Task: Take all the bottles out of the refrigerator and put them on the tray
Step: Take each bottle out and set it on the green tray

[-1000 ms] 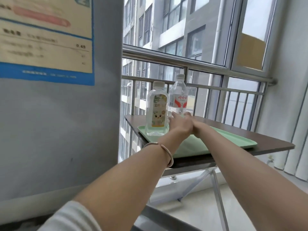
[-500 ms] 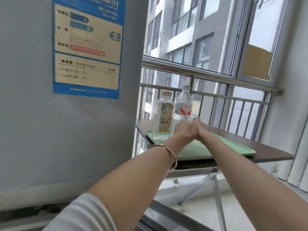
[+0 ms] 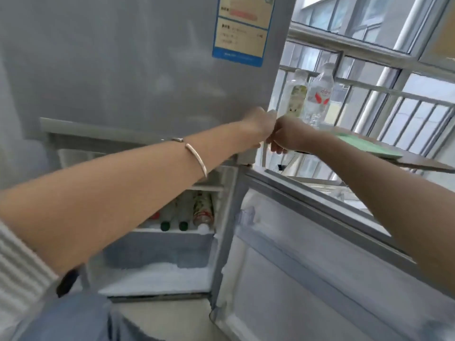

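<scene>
The refrigerator's lower compartment point(image 3: 157, 254) stands open. Several bottles point(image 3: 183, 217) lie on its shelf with their caps toward me, two of them green-capped. On the green tray point(image 3: 364, 146) at the right stand a yellow-labelled bottle point(image 3: 297, 97) and a red-labelled water bottle point(image 3: 320, 97). My left hand point(image 3: 258, 124) and my right hand point(image 3: 283, 136) touch each other in front of the refrigerator's right edge, just left of the tray. Both look curled and hold nothing; the picture is blurred there.
The lower door point(image 3: 320, 267) swings open to the right, under my right arm. The closed upper door point(image 3: 123, 57) carries a blue energy label point(image 3: 242, 28). The tray lies on a brown folding table point(image 3: 423, 164) by a railing point(image 3: 369, 50) and windows. Frost covers the compartment floor.
Both hands have drawn back from the bottles on the tray toward the refrigerator. My view has swung left and down, which brings the open lower compartment into sight.
</scene>
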`<state>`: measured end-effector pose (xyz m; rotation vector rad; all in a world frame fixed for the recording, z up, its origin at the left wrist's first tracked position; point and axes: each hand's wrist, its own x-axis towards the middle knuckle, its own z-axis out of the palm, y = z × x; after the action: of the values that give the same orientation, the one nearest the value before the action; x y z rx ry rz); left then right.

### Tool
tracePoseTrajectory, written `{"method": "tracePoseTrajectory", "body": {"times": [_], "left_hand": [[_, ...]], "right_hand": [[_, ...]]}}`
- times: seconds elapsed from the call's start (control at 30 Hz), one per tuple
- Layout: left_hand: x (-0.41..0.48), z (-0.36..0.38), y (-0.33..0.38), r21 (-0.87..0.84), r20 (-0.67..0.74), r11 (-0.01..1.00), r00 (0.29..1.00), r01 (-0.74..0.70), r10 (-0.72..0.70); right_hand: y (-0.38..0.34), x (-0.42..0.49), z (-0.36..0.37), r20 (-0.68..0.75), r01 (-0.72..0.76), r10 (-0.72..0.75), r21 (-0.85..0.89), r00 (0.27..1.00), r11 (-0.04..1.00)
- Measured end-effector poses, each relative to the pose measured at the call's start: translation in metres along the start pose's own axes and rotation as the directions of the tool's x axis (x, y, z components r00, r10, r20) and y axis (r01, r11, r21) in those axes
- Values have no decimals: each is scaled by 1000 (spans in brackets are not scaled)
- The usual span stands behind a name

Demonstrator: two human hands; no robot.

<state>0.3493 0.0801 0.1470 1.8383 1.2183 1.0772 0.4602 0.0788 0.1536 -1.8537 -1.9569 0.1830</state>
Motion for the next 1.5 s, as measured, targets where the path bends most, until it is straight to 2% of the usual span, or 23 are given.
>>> {"method": "tracePoseTrajectory", "body": {"times": [0.1, 0.17, 0.23, 0.37, 0.43, 0.53, 0.6, 0.77, 0.87, 0.97, 1.2, 1.37, 1.5], "left_hand": [[-34, -40, -54, 202, 27, 979, 999, 31, -38], [-49, -63, -98, 375, 60, 927, 997, 30, -56], [-61, -82, -144, 488, 98, 869, 984, 82, -148], [-63, -104, -235, 575, 190, 799, 920, 179, -343], [-51, -112, -281, 606, 179, 757, 885, 245, -430], [-29, -114, -337, 678, 149, 691, 874, 250, -462], [-13, -108, -369, 679, 149, 687, 867, 259, -475], [20, -81, -414, 587, -12, 701, 870, 405, -492], [32, -75, -424, 505, -1, 739, 856, 447, -517], [39, -72, -435, 333, -32, 773, 826, 539, -562], [17, -83, -422, 87, -99, 806, 810, 586, -578], [-15, -96, -412, -156, -54, 756, 759, 635, -649], [-52, -105, -390, -232, -13, 735, 754, 637, -657]], "right_hand": [[-38, -11, 50, 200, 48, -37, -50, 979, 998], [-58, -16, 88, 301, 64, -52, -32, 952, 997], [-73, -15, 129, 397, 98, -76, -35, 914, 995], [-88, 6, 225, 502, 99, -77, -17, 862, 995], [-94, 20, 276, 559, 83, -58, -20, 827, 996], [-98, 44, 334, 592, 135, -60, -83, 804, 987], [-97, 64, 368, 592, 137, -41, -118, 805, 984], [-87, 91, 412, 537, 28, 39, -117, 843, 993], [-79, 97, 415, 461, -20, 39, -45, 886, 999], [-67, 100, 417, 393, -79, 79, -17, 916, 997], [-51, 82, 398, 432, -140, 144, -41, 890, 989], [-62, 65, 390, 457, -110, 93, 11, 884, 994], [-71, 45, 384, 433, -20, -5, 54, 901, 998]]}}
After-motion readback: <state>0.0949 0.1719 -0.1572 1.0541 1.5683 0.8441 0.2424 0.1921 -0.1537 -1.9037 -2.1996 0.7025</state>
